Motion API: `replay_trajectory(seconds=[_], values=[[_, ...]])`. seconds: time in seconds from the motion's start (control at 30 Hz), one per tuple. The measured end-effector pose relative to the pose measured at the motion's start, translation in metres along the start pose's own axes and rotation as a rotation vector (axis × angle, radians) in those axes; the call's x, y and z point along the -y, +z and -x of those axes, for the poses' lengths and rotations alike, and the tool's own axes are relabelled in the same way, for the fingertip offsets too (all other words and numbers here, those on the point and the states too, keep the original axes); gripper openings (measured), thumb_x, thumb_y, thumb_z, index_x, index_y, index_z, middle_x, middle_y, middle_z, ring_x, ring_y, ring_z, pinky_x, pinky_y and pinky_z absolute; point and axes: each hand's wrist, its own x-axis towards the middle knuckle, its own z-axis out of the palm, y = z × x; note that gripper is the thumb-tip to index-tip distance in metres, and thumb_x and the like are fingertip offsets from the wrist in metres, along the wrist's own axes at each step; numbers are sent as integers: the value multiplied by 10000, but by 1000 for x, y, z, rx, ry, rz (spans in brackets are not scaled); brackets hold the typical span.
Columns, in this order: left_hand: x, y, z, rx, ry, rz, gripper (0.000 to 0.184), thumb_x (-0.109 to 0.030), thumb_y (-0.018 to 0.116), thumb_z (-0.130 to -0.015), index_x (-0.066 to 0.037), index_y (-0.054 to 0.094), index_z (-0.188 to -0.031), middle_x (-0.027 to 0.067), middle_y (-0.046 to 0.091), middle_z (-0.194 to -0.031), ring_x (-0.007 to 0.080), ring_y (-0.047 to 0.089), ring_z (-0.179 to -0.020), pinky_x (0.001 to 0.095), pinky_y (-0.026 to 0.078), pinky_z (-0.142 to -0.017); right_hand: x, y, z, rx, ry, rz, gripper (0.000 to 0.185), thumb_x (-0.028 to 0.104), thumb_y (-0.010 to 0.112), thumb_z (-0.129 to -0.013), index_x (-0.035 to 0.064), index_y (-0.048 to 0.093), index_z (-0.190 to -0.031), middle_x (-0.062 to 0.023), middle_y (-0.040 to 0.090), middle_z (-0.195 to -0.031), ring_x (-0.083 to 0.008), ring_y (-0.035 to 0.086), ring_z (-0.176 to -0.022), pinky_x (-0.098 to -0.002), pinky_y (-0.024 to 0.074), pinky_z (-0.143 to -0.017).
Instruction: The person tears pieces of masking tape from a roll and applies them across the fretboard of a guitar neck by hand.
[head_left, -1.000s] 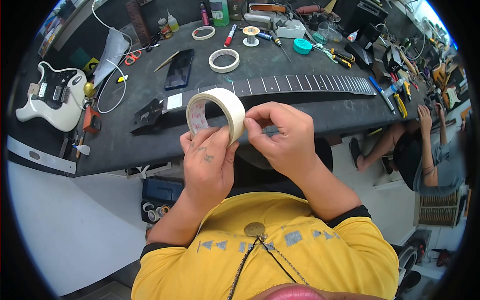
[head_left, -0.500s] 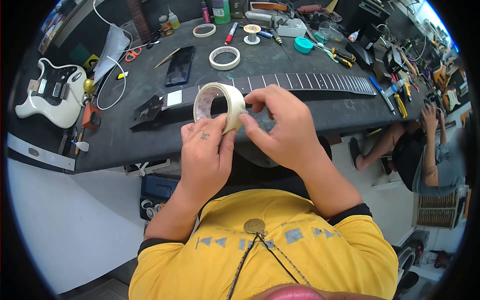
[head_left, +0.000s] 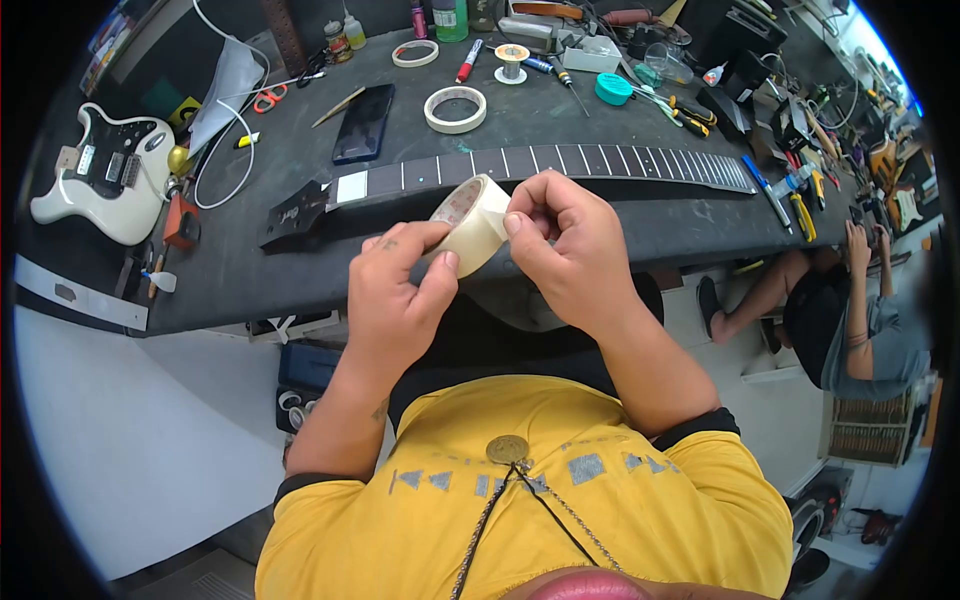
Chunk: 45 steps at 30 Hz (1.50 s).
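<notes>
My left hand [head_left: 403, 283] grips a wide roll of masking tape [head_left: 474, 240], thumb outside and fingers at the core. At the roll's right edge, my right hand [head_left: 568, 240] pinches the tape's lifted end between thumb and forefinger. Both hands are in front of the bench's near edge. Just beyond them a guitar neck [head_left: 560, 164] with a dark fretboard lies across the bench, its black headstock [head_left: 296, 213] to the left. A white nut-end patch [head_left: 352, 187] shows beside the headstock.
On the dark bench [head_left: 400, 285] are a narrower tape roll [head_left: 455, 110], a phone [head_left: 363, 124], a solder spool [head_left: 511, 64] and a red marker [head_left: 469, 62]. A white guitar body [head_left: 105, 195] lies left; pliers [head_left: 803, 217] lie right. Another person [head_left: 850, 320] sits at right.
The tape roll has turned and tipped in my left hand, its core now facing more upward. My right thumb and forefinger have closed on the tape's end and pulled it slightly off the roll.
</notes>
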Motion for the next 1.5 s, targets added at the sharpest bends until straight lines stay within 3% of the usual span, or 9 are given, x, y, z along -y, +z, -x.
replay_trajectory(seconds=[0.1,0.5,0.63,0.67,0.77,0.8,1.13,1.33,1.5], values=[[-6,-1,-8,-49,-107,90,191,-131,756,-960,15,801,-1076,171,813,-933,345,774,-846,408,575,-841,3,3,4,-21,-93,-4,145,131,783,-1003,12,706,-1032,-54,710,-902,-145,619,-792,-322,537,-751],[-6,-6,-15,-163,-115,-5,203,-115,777,-904,37,819,-1033,175,797,-869,339,765,-822,433,577,-782,-26,12,3,-76,-35,-213,117,126,734,-1101,14,759,-1120,26,722,-911,-75,610,-815,-290,521,-766],[5,-4,-13,-219,59,-238,194,-115,791,-911,5,826,-1060,142,820,-944,336,760,-914,475,491,-857,-31,6,-10,-213,-110,-381,206,167,701,-1146,-4,762,-1243,-21,730,-1107,-53,634,-978,-275,549,-882],[4,-5,-12,-196,80,-291,194,-121,797,-919,-10,826,-1075,130,820,-955,329,755,-935,477,467,-865,-29,2,-11,-180,-105,-326,246,173,746,-1107,-5,754,-1277,-74,748,-1186,-115,697,-1050,-321,585,-928],[-2,-4,-11,-128,136,-426,199,-139,809,-943,-49,825,-1120,99,818,-977,312,744,-979,482,417,-882,-5,3,-20,-69,-461,200,280,141,798,-1026,-2,759,-1264,-127,775,-1177,-236,763,-1063,-366,606,-939],[-4,-2,-11,-111,147,-456,203,-145,811,-951,-57,824,-1134,92,815,-976,308,740,-983,483,415,-881,3,7,-21,-30,-498,288,308,87,839,-943,-2,764,-1229,-172,777,-1194,-350,782,-1095,-403,627,-941],[-11,2,-9,-77,150,-488,195,-158,767,-1005,-59,825,-1162,84,823,-1012,304,719,-973,495,399,-889,-16,30,-16,-94,-593,363,177,38,893,-864,24,776,-996,-137,808,-1252,-361,770,-1088,-456,633,-963],[-23,2,-12,-118,-32,-168,133,-122,730,-926,-65,849,-940,81,796,-846,301,699,-845,465,462,-825,-18,33,-21,-70,-771,360,218,35,876,-774,35,730,-935,-102,795,-1274,-374,711,-1170,-470,620,-988],[-17,1,-12,-42,-159,105,180,-97,703,-933,-33,860,-992,105,771,-819,232,679,-788,357,517,-761,-22,39,-18,-181,-980,411,248,32,861,-713,29,713,-913,-100,781,-1276,-362,689,-1144,-444,613,-960]])
